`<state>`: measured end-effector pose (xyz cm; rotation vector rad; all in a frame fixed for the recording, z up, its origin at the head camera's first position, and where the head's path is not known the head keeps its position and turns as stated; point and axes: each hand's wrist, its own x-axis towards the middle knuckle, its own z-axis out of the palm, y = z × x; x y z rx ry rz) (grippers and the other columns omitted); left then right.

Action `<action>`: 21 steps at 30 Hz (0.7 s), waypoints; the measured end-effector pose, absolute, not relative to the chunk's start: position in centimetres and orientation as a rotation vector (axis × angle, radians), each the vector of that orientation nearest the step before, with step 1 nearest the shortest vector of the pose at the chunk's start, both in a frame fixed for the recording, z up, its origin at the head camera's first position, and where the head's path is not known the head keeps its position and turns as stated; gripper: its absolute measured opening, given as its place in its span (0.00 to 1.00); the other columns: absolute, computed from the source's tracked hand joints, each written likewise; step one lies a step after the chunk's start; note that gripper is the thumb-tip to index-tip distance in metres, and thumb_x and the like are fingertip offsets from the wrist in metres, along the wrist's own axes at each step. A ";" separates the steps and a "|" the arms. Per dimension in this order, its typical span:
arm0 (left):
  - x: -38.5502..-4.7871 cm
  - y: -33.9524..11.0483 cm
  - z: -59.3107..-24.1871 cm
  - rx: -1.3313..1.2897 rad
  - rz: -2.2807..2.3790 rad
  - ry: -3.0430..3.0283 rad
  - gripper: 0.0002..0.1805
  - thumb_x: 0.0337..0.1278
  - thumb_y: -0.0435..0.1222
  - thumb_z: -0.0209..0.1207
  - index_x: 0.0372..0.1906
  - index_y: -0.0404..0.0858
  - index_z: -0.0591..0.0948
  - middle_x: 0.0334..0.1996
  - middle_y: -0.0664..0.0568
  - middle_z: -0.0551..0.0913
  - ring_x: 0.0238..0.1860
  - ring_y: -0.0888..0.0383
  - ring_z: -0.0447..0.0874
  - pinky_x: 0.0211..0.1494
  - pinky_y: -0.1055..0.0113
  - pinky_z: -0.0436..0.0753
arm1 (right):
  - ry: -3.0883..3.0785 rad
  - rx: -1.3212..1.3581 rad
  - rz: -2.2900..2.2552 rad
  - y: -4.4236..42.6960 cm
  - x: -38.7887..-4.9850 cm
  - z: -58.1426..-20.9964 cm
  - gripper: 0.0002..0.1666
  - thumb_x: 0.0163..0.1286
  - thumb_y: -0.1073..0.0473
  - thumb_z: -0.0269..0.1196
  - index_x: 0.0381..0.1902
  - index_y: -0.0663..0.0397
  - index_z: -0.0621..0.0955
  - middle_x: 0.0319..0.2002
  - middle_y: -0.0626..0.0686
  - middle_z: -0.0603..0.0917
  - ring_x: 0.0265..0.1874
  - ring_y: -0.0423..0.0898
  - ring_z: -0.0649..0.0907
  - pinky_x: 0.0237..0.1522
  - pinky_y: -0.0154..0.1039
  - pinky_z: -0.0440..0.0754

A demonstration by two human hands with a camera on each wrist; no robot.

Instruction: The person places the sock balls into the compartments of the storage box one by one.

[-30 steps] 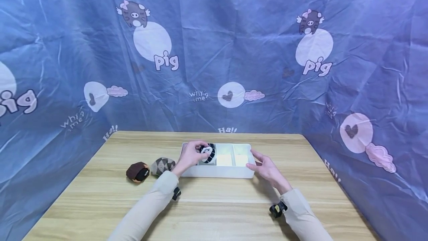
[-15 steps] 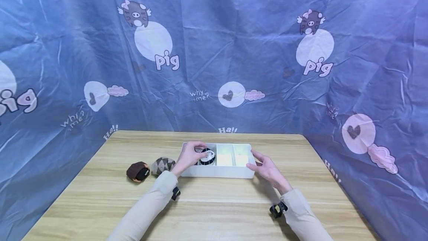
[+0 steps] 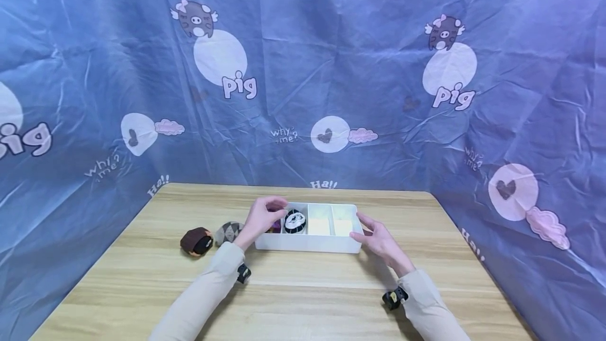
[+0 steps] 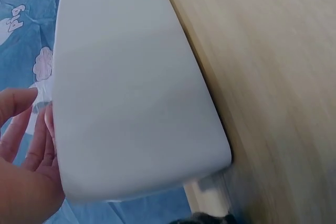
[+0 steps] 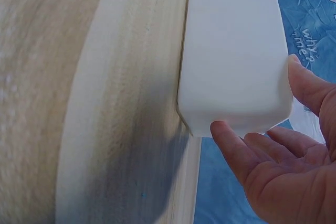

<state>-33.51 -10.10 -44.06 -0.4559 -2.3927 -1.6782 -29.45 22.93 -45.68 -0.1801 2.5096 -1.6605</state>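
Note:
A white box (image 3: 312,244) with several compartments stands on the table. A black-and-white rolled sock (image 3: 295,222) lies in its second compartment from the left. In the leftmost one, partly behind my left hand (image 3: 262,218), shows something purple and dark (image 3: 275,227). That hand hovers over the box's left part, thumb and fingers apart, holding nothing. My right hand (image 3: 380,238) grips the box's right end, thumb and fingers spread against its walls. Left of the box lie a grey argyle rolled sock (image 3: 229,232), partly hidden by the left wrist, and a brown-and-black rolled sock (image 3: 196,241).
The two right compartments show bare pale floors. The wooden table (image 3: 303,299) spreads in front of the box. A blue printed curtain (image 3: 293,67) hangs behind the table and along both sides.
My left hand has let go of the black-and-white rolled sock and drawn back to the left. The sock has settled flatter in its compartment. The right hand keeps its place on the box.

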 end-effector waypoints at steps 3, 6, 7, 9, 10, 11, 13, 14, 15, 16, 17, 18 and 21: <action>-33.5 -10.6 -44.1 -0.460 -1.720 -2.351 0.12 0.52 0.26 0.66 0.44 0.30 0.85 0.38 0.40 0.88 0.33 0.58 0.84 0.37 0.65 0.85 | 2.509 -0.183 -1.659 23.0 -29.6 -45.7 0.47 0.67 0.60 0.64 0.76 0.61 0.53 0.76 0.64 0.51 0.68 0.67 0.66 0.65 0.51 0.69; -33.4 -11.3 -44.2 -0.464 -1.741 -2.319 0.11 0.53 0.27 0.66 0.43 0.29 0.85 0.38 0.40 0.88 0.34 0.55 0.85 0.39 0.67 0.84 | 2.513 -0.184 -1.653 23.1 -29.5 -45.8 0.47 0.67 0.58 0.65 0.76 0.60 0.53 0.76 0.64 0.51 0.68 0.67 0.66 0.66 0.52 0.68; -33.4 -11.6 -44.2 -0.458 -1.739 -2.315 0.11 0.53 0.27 0.67 0.43 0.29 0.85 0.39 0.40 0.88 0.35 0.55 0.86 0.41 0.69 0.84 | 2.511 -0.182 -1.657 23.1 -29.4 -45.8 0.47 0.67 0.58 0.65 0.76 0.60 0.53 0.76 0.64 0.51 0.68 0.67 0.66 0.66 0.52 0.68; -33.2 -12.2 -44.1 -0.434 -1.729 -2.312 0.11 0.53 0.28 0.68 0.43 0.30 0.85 0.40 0.39 0.88 0.36 0.54 0.86 0.42 0.71 0.83 | 2.508 -0.175 -1.668 23.1 -29.3 -45.9 0.47 0.67 0.58 0.65 0.76 0.61 0.53 0.76 0.64 0.52 0.68 0.67 0.66 0.66 0.52 0.68; -33.0 -12.5 -44.0 -0.419 -1.726 -2.309 0.11 0.53 0.28 0.68 0.43 0.30 0.85 0.40 0.39 0.88 0.37 0.54 0.86 0.42 0.72 0.82 | 2.508 -0.172 -1.671 23.1 -29.3 -45.9 0.47 0.67 0.59 0.64 0.76 0.61 0.54 0.76 0.64 0.52 0.68 0.67 0.66 0.66 0.52 0.68; -32.8 -12.9 -43.8 -0.399 -1.710 -2.309 0.11 0.53 0.28 0.67 0.43 0.29 0.84 0.40 0.38 0.88 0.37 0.54 0.85 0.42 0.73 0.81 | 2.509 -0.171 -1.672 23.1 -29.3 -45.9 0.47 0.67 0.59 0.64 0.76 0.61 0.54 0.76 0.64 0.52 0.68 0.67 0.67 0.66 0.52 0.69; -32.0 -13.6 -43.2 -0.370 -1.696 -2.306 0.12 0.53 0.27 0.67 0.43 0.27 0.84 0.40 0.36 0.87 0.38 0.51 0.85 0.41 0.74 0.80 | 2.511 -0.180 -1.672 22.9 -29.3 -45.9 0.46 0.68 0.61 0.64 0.76 0.62 0.54 0.76 0.64 0.53 0.67 0.67 0.67 0.66 0.52 0.69; -31.6 -13.9 -42.9 -0.357 -1.696 -2.304 0.11 0.54 0.26 0.66 0.43 0.26 0.83 0.40 0.35 0.87 0.38 0.50 0.85 0.40 0.74 0.80 | 2.511 -0.181 -1.675 22.9 -29.3 -45.9 0.45 0.68 0.61 0.64 0.76 0.62 0.54 0.76 0.65 0.53 0.67 0.68 0.67 0.66 0.53 0.68; -31.2 -14.3 -42.6 -0.350 -1.695 -2.304 0.11 0.54 0.26 0.65 0.43 0.24 0.83 0.41 0.34 0.86 0.38 0.49 0.85 0.40 0.73 0.80 | 2.513 -0.187 -1.675 22.8 -29.3 -45.9 0.45 0.68 0.61 0.64 0.76 0.63 0.55 0.76 0.65 0.53 0.67 0.68 0.67 0.66 0.53 0.68; -30.9 -14.6 -42.3 -0.345 -1.697 -2.304 0.11 0.55 0.25 0.65 0.43 0.23 0.82 0.40 0.33 0.86 0.38 0.48 0.85 0.39 0.73 0.81 | 2.518 -0.194 -1.671 22.8 -29.3 -45.8 0.45 0.68 0.61 0.63 0.76 0.63 0.55 0.76 0.65 0.53 0.67 0.68 0.67 0.66 0.53 0.68; -30.5 -15.0 -42.0 -0.339 -1.697 -2.307 0.11 0.56 0.25 0.64 0.44 0.23 0.82 0.40 0.32 0.86 0.38 0.49 0.85 0.39 0.72 0.81 | 2.522 -0.198 -1.669 22.8 -29.3 -45.8 0.45 0.68 0.61 0.63 0.75 0.64 0.54 0.75 0.66 0.53 0.67 0.68 0.67 0.66 0.54 0.68; -30.2 -15.3 -41.8 -0.338 -1.700 -2.309 0.11 0.56 0.25 0.64 0.43 0.23 0.82 0.40 0.32 0.86 0.38 0.50 0.85 0.38 0.71 0.81 | 2.525 -0.201 -1.668 22.8 -29.3 -45.7 0.45 0.68 0.61 0.63 0.75 0.64 0.55 0.75 0.67 0.54 0.67 0.69 0.67 0.66 0.54 0.68; -30.5 -16.5 -42.4 -0.291 -1.735 -2.300 0.12 0.57 0.28 0.65 0.44 0.25 0.83 0.40 0.34 0.86 0.36 0.56 0.84 0.38 0.69 0.82 | 2.538 -0.199 -1.655 22.9 -29.3 -45.5 0.46 0.67 0.60 0.64 0.75 0.64 0.55 0.75 0.67 0.53 0.67 0.69 0.67 0.66 0.55 0.68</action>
